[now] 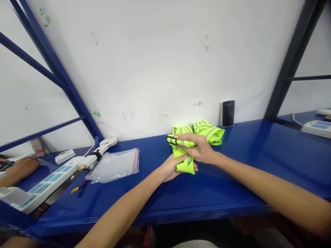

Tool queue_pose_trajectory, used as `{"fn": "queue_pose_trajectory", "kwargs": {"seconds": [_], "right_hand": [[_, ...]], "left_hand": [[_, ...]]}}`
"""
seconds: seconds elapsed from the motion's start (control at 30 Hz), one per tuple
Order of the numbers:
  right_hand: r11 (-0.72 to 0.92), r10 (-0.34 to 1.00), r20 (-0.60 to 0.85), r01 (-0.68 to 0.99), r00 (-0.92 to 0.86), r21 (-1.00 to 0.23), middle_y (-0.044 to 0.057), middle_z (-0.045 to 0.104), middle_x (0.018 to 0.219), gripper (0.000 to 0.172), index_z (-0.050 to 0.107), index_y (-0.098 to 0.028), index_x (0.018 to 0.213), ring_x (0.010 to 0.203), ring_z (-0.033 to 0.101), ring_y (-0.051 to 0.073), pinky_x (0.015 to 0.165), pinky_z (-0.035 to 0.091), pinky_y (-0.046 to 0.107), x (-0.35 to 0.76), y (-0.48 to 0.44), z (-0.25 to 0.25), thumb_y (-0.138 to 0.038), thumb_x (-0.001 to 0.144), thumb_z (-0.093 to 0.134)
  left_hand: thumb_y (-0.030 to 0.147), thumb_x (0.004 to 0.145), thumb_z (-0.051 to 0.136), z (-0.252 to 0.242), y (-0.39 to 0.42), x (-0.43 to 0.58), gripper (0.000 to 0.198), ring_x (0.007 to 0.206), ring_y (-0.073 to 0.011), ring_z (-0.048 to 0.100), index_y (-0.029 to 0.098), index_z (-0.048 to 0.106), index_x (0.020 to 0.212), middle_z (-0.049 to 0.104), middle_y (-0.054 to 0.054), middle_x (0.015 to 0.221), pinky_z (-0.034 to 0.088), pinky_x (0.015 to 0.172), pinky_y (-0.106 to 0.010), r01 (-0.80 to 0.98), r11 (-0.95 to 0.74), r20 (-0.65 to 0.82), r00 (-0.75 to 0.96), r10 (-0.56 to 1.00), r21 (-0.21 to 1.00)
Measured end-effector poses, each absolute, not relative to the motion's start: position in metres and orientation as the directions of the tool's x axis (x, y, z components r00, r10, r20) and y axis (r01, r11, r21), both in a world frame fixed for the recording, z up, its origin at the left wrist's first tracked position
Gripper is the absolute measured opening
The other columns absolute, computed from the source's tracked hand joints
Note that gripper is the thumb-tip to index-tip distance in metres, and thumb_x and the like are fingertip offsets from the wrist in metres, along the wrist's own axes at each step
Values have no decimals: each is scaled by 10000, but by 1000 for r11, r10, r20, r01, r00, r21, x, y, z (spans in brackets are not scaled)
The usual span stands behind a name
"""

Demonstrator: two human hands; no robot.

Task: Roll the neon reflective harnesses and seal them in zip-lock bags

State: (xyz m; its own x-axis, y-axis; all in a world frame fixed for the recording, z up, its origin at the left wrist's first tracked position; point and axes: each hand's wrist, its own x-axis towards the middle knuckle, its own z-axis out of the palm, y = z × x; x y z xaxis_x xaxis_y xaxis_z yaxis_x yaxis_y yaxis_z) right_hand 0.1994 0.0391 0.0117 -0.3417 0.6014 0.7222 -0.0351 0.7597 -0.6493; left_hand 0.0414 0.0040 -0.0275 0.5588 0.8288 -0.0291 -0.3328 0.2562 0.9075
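A folded neon-yellow reflective vest (184, 166) with grey stripes and a black-edged end is held between both hands above the blue table. My left hand (169, 168) supports it from below, thumb pressed on its front. From the right, my right hand (200, 146) grips its upper part, fingers over the top fold. Behind the hands lie two more bundles of the same neon material, a left bundle (182, 129) partly hidden by the held vest and a right bundle (210, 131), both near the wall.
Clear zip bags (116, 167) lie on the blue table (232, 186) at the left, beside a white handheld fan (108, 142), yellow-ended cables (75, 189) and a long power strip (50, 181). A black-fronted device (228, 113) stands by the wall. Another person's hand (24, 169) shows far left.
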Motion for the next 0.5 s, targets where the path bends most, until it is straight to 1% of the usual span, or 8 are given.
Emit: {"fn": "queue_pose_trajectory", "kwargs": {"seconds": [0.1, 0.27, 0.37, 0.43, 0.5], "right_hand": [[818, 470, 719, -53, -513, -573, 40, 692, 1203, 313, 743, -280, 1042, 1163, 617, 258, 1040, 453, 436, 209, 46, 8, -158, 755, 713], [907, 298, 693, -31, -657, -419, 81, 620, 1315, 353, 698, -265, 1155, 1212, 585, 257, 1023, 463, 431, 221, 51, 1, -136, 832, 638], [916, 304, 675, 13, -672, -400, 95, 638, 1284, 333, 673, -258, 1196, 1174, 604, 257, 991, 475, 432, 224, 45, 0, -181, 881, 595], [907, 334, 653, 45, -680, -418, 95, 666, 1227, 323, 660, -253, 1209, 1127, 623, 254, 971, 481, 427, 226, 40, 0, -225, 894, 590], [904, 340, 629, 59, -699, -424, 99, 666, 1215, 351, 646, -248, 1223, 1108, 625, 258, 965, 477, 425, 228, 38, 0, -277, 875, 629]], "left_hand": [[381, 794, 698, -28, 6, 40, 329, 710, -223, 684, 103, 647, 961, 708, -125, 806, 508, 734, -363, -322, 287, -61, 563, 824, 902], [329, 809, 628, -30, 8, 38, 274, 679, -218, 673, 89, 676, 931, 706, -124, 802, 491, 715, -358, -280, 305, -87, 591, 802, 910], [323, 775, 580, -31, 9, 33, 337, 739, -256, 684, 58, 679, 960, 719, -165, 839, 473, 768, -381, -278, 362, -101, 653, 750, 890], [359, 739, 545, -31, 11, 30, 436, 799, -298, 691, 35, 671, 1002, 723, -202, 890, 455, 805, -401, -275, 416, -104, 717, 689, 867], [408, 710, 508, -30, 12, 27, 537, 838, -337, 689, 28, 652, 1063, 720, -218, 934, 441, 828, -428, -280, 451, -92, 760, 643, 847]]}}
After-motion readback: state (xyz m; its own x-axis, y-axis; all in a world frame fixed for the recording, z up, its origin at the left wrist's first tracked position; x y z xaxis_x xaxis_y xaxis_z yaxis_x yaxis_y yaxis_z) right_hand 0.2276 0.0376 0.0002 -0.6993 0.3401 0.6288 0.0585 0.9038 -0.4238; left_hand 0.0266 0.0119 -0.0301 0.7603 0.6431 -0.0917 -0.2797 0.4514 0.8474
